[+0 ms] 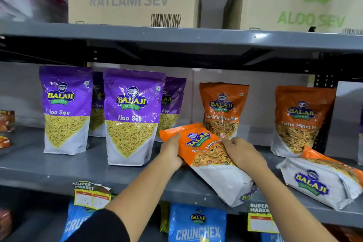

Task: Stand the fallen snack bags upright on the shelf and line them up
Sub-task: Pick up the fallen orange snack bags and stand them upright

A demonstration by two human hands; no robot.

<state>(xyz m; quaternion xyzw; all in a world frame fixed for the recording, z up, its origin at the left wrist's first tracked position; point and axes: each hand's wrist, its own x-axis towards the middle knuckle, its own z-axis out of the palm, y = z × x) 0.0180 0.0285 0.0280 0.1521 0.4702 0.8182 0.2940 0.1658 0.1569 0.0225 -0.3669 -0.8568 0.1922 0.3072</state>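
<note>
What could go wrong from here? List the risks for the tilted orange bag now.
1. The tilted orange Tikha Mitha Mix bag, held by the left hand and right hand, has its white bottom past the grey metal shelf's front edge; it might slip off.
2. Swinging it upright could knock the standing purple Aloo Sev bag close on its left.
3. The fallen orange-and-white bag also lies at the edge.
</note>
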